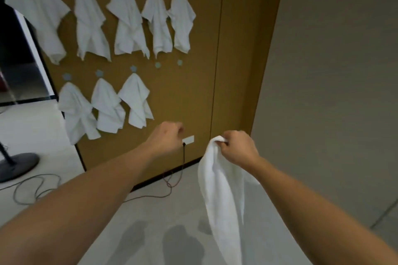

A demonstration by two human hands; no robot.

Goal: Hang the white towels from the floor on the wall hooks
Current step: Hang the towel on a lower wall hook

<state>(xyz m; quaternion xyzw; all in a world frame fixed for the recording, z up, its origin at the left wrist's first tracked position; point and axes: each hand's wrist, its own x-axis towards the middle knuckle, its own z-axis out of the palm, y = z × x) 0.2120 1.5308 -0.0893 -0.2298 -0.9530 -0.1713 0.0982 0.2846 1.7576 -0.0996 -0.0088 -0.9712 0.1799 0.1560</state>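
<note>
My right hand (238, 146) pinches the top of a white towel (224, 200), which hangs down long and loose in front of the wall's lower part. My left hand (167, 137) is raised beside it, fingers curled, holding nothing. Several white towels (129, 21) hang on an upper row of hooks on the brown wall panel (193, 97). Three more towels (107, 107) hang on the lower row. Two bare pale blue hooks show at the right of the lower row, one hook (157, 65) and another hook (179, 62).
A white socket plate (189, 139) with a dark cable (183, 170) sits low on the panel; the cable trails over the pale floor. A fan base (17, 164) and loose cords (36, 187) lie at left. A grey wall (333, 71) stands at right.
</note>
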